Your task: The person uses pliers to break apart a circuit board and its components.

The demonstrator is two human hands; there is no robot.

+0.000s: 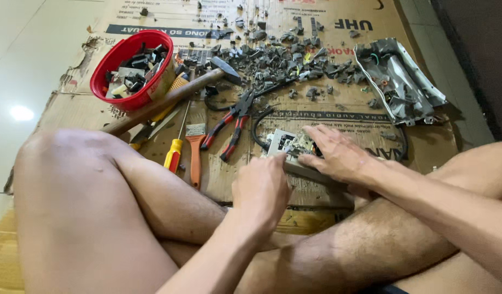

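A small pale electrical unit [286,142], opened so that its innards show, is being stripped down on a sheet of cardboard [327,117] spread over the floor, near the cardboard's near edge and just in front of the crossed legs. The right hand [338,155] is laid flat over the unit's right side, fingers spread and pressing down, so that the unit is steadied rather than gripped. The left hand [262,190] is curled into a loose fist at the unit's near-left corner; something thin seems to be pinched in it and pointed at the unit, but what it is cannot be told. The step in hand is judged to be the prying or picking out of a part from the unit. For the next move, the unit needs to be kept pinned by the right hand while careful leverage is applied by the left. Red-handled pliers [229,122] lie just left of the unit, with a scraper [195,152] and a yellow screwdriver [175,152] beside them. A hammer [169,98] is laid slantwise toward a red bowl [132,71] of sorted parts at the far-left corner. Grey fragments [294,60] are scattered along the far edge, and a gutted metal casing [398,81] rests at the far right.
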